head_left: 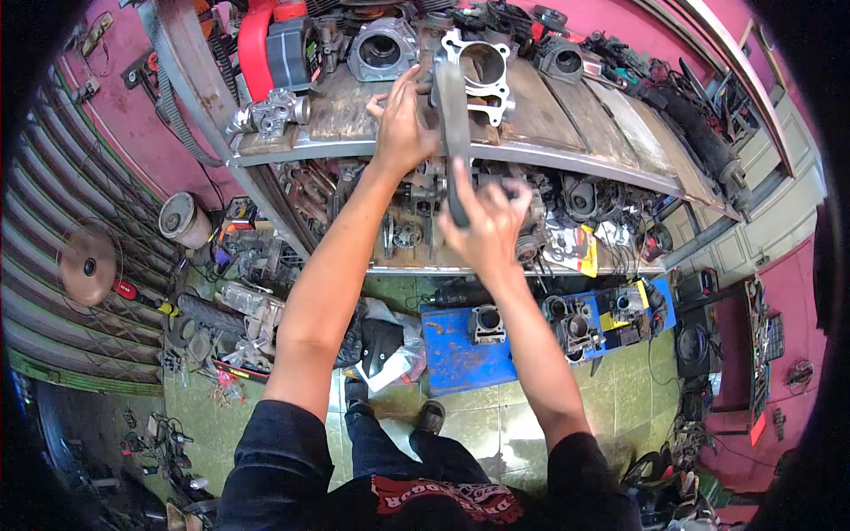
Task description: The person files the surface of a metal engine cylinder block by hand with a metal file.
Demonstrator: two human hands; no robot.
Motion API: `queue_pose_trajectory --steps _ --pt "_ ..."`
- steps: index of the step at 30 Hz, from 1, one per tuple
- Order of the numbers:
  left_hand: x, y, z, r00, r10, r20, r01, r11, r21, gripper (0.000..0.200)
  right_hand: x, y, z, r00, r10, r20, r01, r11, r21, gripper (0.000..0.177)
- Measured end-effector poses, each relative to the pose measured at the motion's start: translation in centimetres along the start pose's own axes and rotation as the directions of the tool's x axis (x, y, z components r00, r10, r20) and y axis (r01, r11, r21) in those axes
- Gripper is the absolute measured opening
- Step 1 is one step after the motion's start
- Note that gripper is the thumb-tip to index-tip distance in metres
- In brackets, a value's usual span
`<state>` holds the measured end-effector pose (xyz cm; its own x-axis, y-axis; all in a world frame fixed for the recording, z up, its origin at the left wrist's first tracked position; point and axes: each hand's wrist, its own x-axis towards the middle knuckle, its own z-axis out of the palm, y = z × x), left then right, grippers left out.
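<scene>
My right hand (487,221) is closed round the dark handle of a long flat grey tool, which looks like a file (454,111) and is blurred by motion. The blade points away from me, across the left side of an engine cylinder block (501,88). That block stands on the wooden shelf (540,111) with its bright flat face and round bore towards me. At the block's left side is my left hand (407,124), its fingers bent and partly apart against it. The blade hides part of that contact.
A carburetor-like metal part (279,113) lies at the shelf's left, with another engine casing (382,51) behind. Below, a blue board (452,354) on the floor carries several engine parts. A fan (88,265) stands at the left.
</scene>
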<state>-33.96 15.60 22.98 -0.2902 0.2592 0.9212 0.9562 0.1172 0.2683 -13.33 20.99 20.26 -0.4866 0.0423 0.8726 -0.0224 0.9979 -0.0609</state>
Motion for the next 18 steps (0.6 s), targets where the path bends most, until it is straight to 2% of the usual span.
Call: queue_pose_trajectory --steps 2,5,6,7,9,11,14,18 --pt "-0.1 0.1 0.1 1.000 -0.002 0.000 0.002 1.000 -0.004 0.065 3.0 0.9 1.0 0.999 -0.006 -0.047 0.004 0.999 -0.036 0.076" --pt "0.1 -0.1 -0.2 1.000 0.002 0.012 -0.002 1.000 -0.011 0.067 2.4 1.6 1.2 0.996 -0.036 -0.082 0.035 0.999 -0.020 0.074" --pt "0.2 0.0 -0.2 0.999 -0.010 0.032 0.010 1.000 0.001 0.067 1.1 1.5 0.3 1.000 -0.023 -0.019 0.023 0.999 -0.032 0.072" --pt "0.1 0.0 -0.3 0.998 -0.025 0.050 0.024 1.000 0.013 0.067 -1.0 1.8 0.5 0.997 -0.033 -0.067 0.032 0.999 -0.018 0.072" --pt "-0.1 0.1 -0.2 1.000 -0.012 0.029 0.012 1.000 0.002 0.067 -3.8 1.9 -1.6 1.000 0.011 0.024 -0.009 0.999 -0.053 0.073" --pt "0.0 0.0 0.0 1.000 0.001 0.011 -0.001 1.000 -0.012 0.067 -3.7 3.0 -2.0 1.000 -0.007 -0.001 0.007 0.996 -0.090 0.073" --pt "0.0 -0.4 0.1 0.999 -0.013 0.034 0.013 1.000 -0.018 0.066 0.5 4.4 -2.7 0.982 -0.172 0.072 0.176 0.982 -0.062 0.075" --pt "0.2 -0.3 -0.1 0.998 -0.019 0.052 0.021 0.999 -0.031 0.065 1.4 7.3 -4.0 0.970 -0.213 0.118 0.224 0.971 -0.086 0.077"
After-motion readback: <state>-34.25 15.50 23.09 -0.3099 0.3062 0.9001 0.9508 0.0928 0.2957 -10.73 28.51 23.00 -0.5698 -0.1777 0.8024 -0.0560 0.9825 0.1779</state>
